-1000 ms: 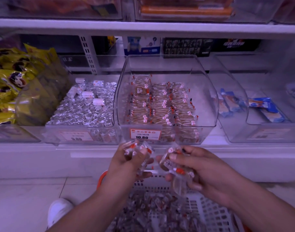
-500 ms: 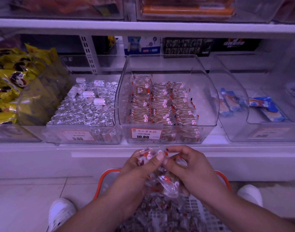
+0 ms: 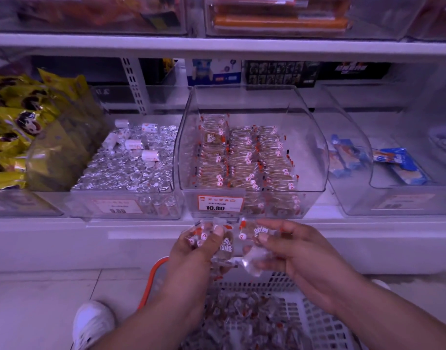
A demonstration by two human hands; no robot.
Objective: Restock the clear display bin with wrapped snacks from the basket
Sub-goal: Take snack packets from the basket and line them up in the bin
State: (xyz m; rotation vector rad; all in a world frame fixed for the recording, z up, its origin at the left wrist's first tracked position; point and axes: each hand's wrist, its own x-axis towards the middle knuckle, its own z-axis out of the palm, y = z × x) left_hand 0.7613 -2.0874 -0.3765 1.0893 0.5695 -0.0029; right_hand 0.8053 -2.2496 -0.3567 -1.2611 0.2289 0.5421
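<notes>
My left hand (image 3: 199, 245) grips a bunch of wrapped snacks (image 3: 225, 245); my right hand (image 3: 290, 251) pinches another. Half a second ago they were pressed together; now they have parted and risen above the basket (image 3: 320, 322), just below the clear display bin (image 3: 252, 203).

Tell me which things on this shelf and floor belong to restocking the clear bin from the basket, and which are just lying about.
Part of the job:
- clear display bin
- white basket
- wrapped snacks, held in both hands
- left hand
- right hand

Just there:
- silver foil candies
- yellow packets
- blue packets
- price tag
</notes>
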